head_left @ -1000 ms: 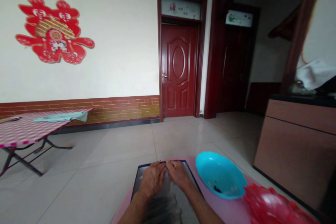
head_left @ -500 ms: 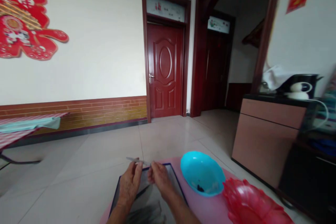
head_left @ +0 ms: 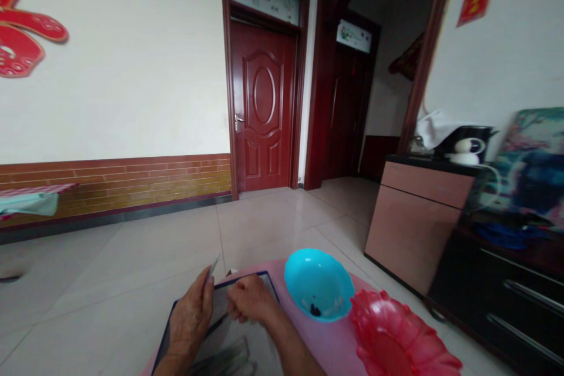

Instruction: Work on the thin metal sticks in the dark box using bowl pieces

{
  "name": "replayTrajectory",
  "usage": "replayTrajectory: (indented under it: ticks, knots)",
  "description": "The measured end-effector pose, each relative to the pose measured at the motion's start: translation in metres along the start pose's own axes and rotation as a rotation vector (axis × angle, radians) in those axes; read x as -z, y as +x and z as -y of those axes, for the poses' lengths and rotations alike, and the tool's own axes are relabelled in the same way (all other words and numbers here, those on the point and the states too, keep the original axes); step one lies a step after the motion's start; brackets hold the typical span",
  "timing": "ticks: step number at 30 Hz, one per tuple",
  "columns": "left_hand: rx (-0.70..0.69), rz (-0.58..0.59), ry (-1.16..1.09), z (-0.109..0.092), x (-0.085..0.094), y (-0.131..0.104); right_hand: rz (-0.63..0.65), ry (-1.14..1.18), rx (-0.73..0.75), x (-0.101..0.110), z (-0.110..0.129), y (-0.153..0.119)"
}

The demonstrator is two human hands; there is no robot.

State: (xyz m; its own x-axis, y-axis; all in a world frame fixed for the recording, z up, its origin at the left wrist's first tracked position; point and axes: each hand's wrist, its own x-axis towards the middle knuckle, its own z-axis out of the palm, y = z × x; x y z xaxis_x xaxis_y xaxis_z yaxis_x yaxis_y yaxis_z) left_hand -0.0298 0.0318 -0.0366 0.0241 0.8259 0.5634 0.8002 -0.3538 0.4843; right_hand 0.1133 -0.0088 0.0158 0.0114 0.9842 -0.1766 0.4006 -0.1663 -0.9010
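My left hand (head_left: 190, 311), over the left side of a dark-blue-rimmed tray (head_left: 274, 289), is closed on a thin, pale grey strip (head_left: 214, 267) whose tip points up past the fingers. What the strip is made of cannot be told. My right hand (head_left: 249, 298) is curled shut above the tray's far right part, apart from the left hand; anything in its fingers is hidden. Inside the tray lie a dark slim piece (head_left: 217, 324) and, nearer to me, a blurred bundle of thin grey-green strips (head_left: 229, 358).
Right of the tray, on a pink tabletop (head_left: 304, 335), stands a blue bowl (head_left: 308, 273) with small dark bits (head_left: 315, 309) and some pale bits in it. A red petal-edged bowl (head_left: 392, 335) sits nearer right. Beyond are a cabinet (head_left: 416, 229) and a red door (head_left: 264, 147).
The view has swung to the right. My hands, close together before at the strip, are now apart. The strip in my left hand has gone from nearly level to steeply upright.
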Motion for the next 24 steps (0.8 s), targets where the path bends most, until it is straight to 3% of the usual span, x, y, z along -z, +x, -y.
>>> replayTrajectory:
  ticks: [5,8,11,14,17,24]
  knots:
    - [-0.126,0.113,0.186,-0.011,0.004,-0.004,-0.157,-0.139,0.06,0.068,0.013,0.002]
    - [-0.219,0.087,0.164,-0.012,-0.003,-0.006,-0.197,-0.288,0.102,0.115,-0.003,-0.01]
    - [-0.329,0.051,0.076,-0.007,-0.011,-0.007,-0.177,-0.421,0.087,0.147,-0.033,-0.032]
    - [-0.37,0.077,0.024,-0.003,-0.015,-0.008,-0.159,-0.528,0.063,0.159,-0.064,-0.05]
    - [-0.323,0.134,0.031,-0.001,-0.015,-0.009,-0.158,-0.58,0.059,0.156,-0.087,-0.056]
    - [-0.335,0.17,0.052,-0.006,-0.007,-0.01,-0.154,-0.607,0.09,0.148,-0.103,-0.047]
